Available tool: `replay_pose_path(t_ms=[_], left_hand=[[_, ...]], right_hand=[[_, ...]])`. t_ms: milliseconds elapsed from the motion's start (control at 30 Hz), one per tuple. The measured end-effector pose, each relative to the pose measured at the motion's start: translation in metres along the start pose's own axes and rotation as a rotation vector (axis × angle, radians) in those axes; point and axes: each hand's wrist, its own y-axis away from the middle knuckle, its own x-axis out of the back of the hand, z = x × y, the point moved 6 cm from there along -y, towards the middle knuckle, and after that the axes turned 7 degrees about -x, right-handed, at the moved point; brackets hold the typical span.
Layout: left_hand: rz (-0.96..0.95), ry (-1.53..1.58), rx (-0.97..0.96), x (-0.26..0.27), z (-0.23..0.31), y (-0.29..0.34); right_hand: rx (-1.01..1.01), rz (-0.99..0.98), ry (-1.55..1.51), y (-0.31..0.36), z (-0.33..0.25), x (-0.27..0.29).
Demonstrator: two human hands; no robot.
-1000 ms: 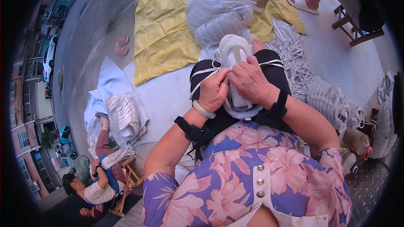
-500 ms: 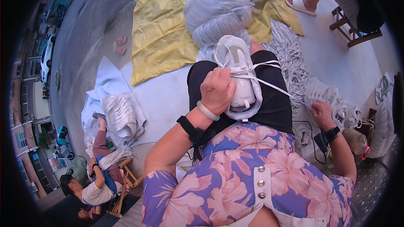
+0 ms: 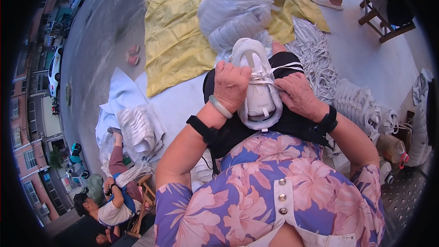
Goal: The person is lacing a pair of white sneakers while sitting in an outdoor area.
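Observation:
A white sneaker rests on my lap with its heel toward me and its toe pointing away. White shoelace crosses its throat, and loose strands trail to the right over my dark trouser leg. At the shoe's left edge, my left hand has its fingers curled closed around the lace; the fingertips are partly hidden. My right hand is at the shoe's right edge, thumb and fingers pinched together on the lace.
Bagged white shoe parts lie on a yellow sheet ahead. A heap of white laces and stacked white uppers are at the right, near a plastic jug. Another person sits at the lower left; a wooden stool stands upper right.
My right hand has come in from the far right to the shoe, drawing in the stretched lace. The left hand stays by the shoe's left side, shifted slightly left.

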Motion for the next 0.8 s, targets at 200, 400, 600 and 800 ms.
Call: replay_pose_path(t_ms=[200,400,600,800], left_hand=[[0.010,-0.092,0.080,0.007,-0.019,0.017],[0.002,0.350,0.430,0.008,-0.042,0.036],[-0.153,0.803,0.688,-0.001,-0.047,0.038],[-0.040,1.640,0.841,-0.010,-0.058,0.033]], right_hand=[[-0.050,-0.040,0.012,0.010,0.004,0.009],[-0.094,0.036,0.136,0.052,0.027,0.040],[-0.074,0.202,0.151,0.087,0.032,0.062],[-0.067,0.222,0.181,0.085,0.032,0.065]])
